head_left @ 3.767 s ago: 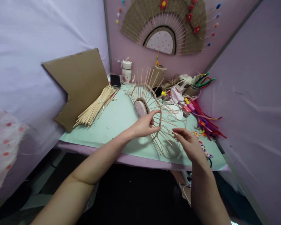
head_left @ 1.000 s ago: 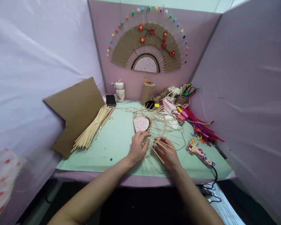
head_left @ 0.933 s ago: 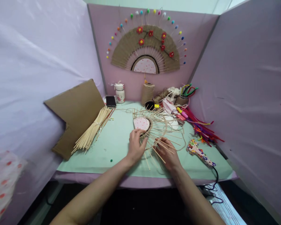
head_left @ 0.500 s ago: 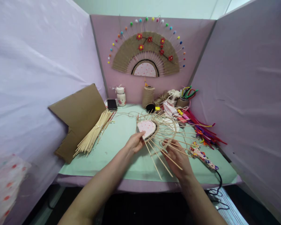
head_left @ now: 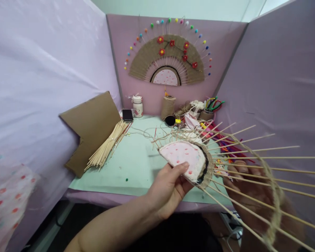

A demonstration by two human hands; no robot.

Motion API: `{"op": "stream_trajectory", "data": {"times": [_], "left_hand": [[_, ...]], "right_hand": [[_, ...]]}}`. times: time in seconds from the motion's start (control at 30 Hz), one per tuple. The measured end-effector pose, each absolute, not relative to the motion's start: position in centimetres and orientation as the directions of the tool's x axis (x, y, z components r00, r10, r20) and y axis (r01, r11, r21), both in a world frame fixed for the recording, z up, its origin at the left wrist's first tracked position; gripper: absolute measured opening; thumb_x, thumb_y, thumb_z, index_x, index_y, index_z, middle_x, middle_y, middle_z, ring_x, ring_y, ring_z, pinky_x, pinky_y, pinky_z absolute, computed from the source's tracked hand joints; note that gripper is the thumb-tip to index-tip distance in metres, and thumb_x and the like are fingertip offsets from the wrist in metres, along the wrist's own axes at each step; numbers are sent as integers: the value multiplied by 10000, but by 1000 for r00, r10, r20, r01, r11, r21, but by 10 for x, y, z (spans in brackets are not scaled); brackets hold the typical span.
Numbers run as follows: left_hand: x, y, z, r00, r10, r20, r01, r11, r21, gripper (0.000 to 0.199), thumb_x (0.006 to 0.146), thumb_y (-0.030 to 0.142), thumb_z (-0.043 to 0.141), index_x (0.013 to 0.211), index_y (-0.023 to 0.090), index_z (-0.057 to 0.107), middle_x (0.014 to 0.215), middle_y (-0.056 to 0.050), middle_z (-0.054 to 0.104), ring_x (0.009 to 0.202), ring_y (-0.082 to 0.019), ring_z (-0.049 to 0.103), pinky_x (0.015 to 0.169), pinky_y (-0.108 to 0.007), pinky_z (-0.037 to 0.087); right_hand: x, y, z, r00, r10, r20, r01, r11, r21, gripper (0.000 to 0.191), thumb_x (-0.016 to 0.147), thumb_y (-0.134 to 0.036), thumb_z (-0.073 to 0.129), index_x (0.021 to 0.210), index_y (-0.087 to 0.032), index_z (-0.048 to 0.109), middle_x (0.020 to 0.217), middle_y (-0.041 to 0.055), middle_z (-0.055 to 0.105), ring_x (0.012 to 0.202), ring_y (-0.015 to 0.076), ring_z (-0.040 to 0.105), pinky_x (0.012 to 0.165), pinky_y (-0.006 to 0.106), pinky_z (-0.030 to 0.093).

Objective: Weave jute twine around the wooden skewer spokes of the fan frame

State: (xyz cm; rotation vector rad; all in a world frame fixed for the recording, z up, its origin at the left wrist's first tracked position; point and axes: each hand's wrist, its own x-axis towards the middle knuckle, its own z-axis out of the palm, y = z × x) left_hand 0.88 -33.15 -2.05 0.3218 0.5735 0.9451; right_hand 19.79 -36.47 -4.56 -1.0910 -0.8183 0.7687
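Observation:
A half-made fan of thin wooden sticks (head_left: 252,150) is held up close to me, tilted so the sticks spread to the right. Its base is a pink spotted half-disc (head_left: 182,154), edged with a black band and twine. My left hand (head_left: 170,189) is closed on the base, thumb on top and fingers beneath. An arc of braided twine (head_left: 275,206) weaves through the sticks farther out. Behind the sticks is my right hand (head_left: 252,196), palm toward them and fingers stretched out; sticks and twine partly hide it.
Bundled sticks (head_left: 106,147) lie by bent cardboard (head_left: 91,122) at left. A phone (head_left: 127,115), white bottle (head_left: 138,106), twine spool (head_left: 168,107) and scissors pot (head_left: 207,113) stand at the back. A finished fan (head_left: 144,59) hangs on the back panel.
The fan has come up off the table toward me and to the right, looking much larger. My left hand still grips its base; the right hand has moved right, behind the sticks.

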Motion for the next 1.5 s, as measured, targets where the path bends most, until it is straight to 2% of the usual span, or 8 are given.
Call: {"op": "stream_trajectory", "data": {"times": [0.23, 0.53, 0.77, 0.87, 0.97, 1.2, 1.37, 1.5], "left_hand": [[1, -244, -32, 313, 937, -156, -686, 336, 646, 340, 822, 89, 644, 1157, 126, 600, 1006, -83, 732, 776, -124, 692, 840, -278, 574], [-7, -172, -90, 226, 963, -144, -757, 267, 597, 327, 852, 56, 608, 1161, 162, 593, 849, -28, 736, 725, -103, 686, 785, -243, 575], [-11, -165, -109, 254, 959, -122, -780, 278, 560, 253, 877, 32, 560, 1096, 152, 604, 837, -21, 734, 721, -94, 688, 738, -218, 582], [-11, -163, -110, 232, 963, -136, -786, 268, 557, 267, 858, 28, 588, 1095, 153, 600, 847, -17, 734, 728, -94, 690, 749, -219, 582], [-12, -162, -112, 214, 965, -150, -792, 261, 552, 271, 850, 24, 596, 1089, 153, 598, 850, -17, 735, 729, -96, 692, 768, -225, 580], [-13, -161, -111, 184, 970, -157, -807, 240, 540, 324, 862, 20, 570, 1151, 162, 599, 879, -37, 740, 769, -121, 698, 841, -266, 560], [-15, -164, -111, 189, 973, -136, -804, 233, 548, 359, 876, 13, 547, 1183, 191, 603, 857, -17, 739, 717, -102, 687, 778, -240, 568], [-15, -166, -112, 220, 971, -90, -795, 231, 561, 400, 865, 15, 565, 1217, 203, 586, 921, -19, 741, 757, -102, 692, 776, -229, 571]], "right_hand": [[169, -308, -49, 296, 947, 128, -449, 256, -856, 213, 687, -414, 747, 819, -266, 672, 940, 37, 680, 849, 207, 631, 791, 394, 536], [161, -259, -101, 305, 936, 177, -369, 287, -884, 285, 776, -477, 708, 928, -240, 665, 962, 24, 665, 871, 157, 641, 896, 355, 509], [163, -269, -115, 266, 954, 140, -338, 229, -913, 307, 768, -419, 728, 1011, -255, 639, 913, 11, 676, 722, 129, 625, 705, 302, 518], [162, -270, -121, 304, 934, 188, -229, 264, -937, 294, 745, -377, 745, 982, -234, 647, 738, -15, 642, 568, 102, 528, 546, 248, 426], [160, -272, -123, 336, 916, 217, -102, 265, -959, 260, 758, -371, 718, 958, -211, 680, 687, -15, 615, 533, 97, 466, 516, 247, 379], [165, -272, -128, 285, 919, 273, 154, 237, -959, 220, 768, -359, 643, 872, -188, 735, 843, 53, 683, 739, 169, 582, 659, 286, 445], [183, -257, -130, 539, 822, 186, 8, 216, -976, 288, 774, -426, 621, 959, -224, 712, 1004, 55, 705, 887, 200, 616, 767, 328, 473], [186, -242, -117, 448, 860, 246, -94, 319, -943, 329, 779, -483, 650, 987, -235, 710, 1016, 55, 708, 956, 200, 623, 835, 340, 455]]}}
